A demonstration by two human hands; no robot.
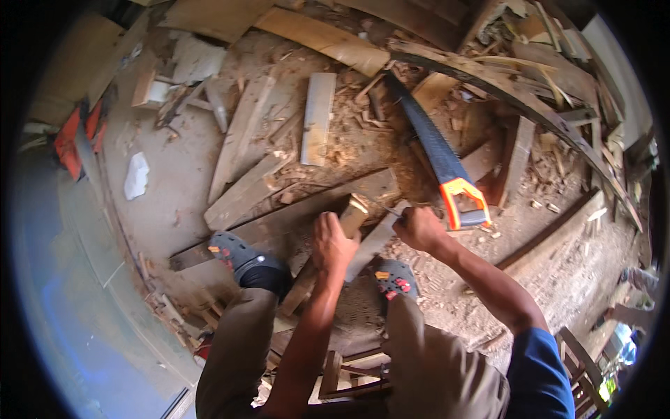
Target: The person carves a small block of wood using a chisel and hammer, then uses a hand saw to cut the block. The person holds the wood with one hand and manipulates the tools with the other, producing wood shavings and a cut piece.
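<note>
Our left hand (333, 241) grips the wood batten (353, 219) between our clogs (241, 253); our right hand (421, 229) closes around something slim, type unclear. We'd brace the batten firmly, left fingers well back from its worked end.

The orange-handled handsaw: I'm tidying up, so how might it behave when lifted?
The handsaw probably feels handle-heavy, since its blade tapers away from the bulky handle. That long blade may flex slightly toward its narrow tip. Its toothed edge could snag on the wood scrap beside it.
</note>
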